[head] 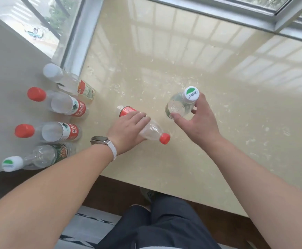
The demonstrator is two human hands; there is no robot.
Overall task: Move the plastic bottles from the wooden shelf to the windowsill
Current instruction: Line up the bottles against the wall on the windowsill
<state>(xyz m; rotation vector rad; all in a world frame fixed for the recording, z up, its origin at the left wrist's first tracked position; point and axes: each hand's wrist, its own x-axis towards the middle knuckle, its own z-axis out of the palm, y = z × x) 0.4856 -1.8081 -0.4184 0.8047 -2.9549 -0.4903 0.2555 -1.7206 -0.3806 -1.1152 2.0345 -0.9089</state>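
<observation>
Windowsill [164, 60], glossy beige stone, runs under the metal window frame [78, 36]. Left hand [128, 131] is wrapped around a clear red-capped bottle [152, 132] with a red label, fingers curled over its body; the bottle tilts with the cap toward the person, base end near the sill surface. A watch [99, 140] on a white strap sits on that wrist. Right hand [198, 117] grips a clear white-capped bottle [179, 106] below its green-and-white cap, thumb on one side, fingers closed on the other; whether its base touches the sill, cannot tell. Four more bottles stand in a row along the left edge of the sill: white cap [69, 81], red cap [62, 104], red cap [55, 132], green-white cap [42, 156]. Dark trousers [161, 223] show below.
</observation>
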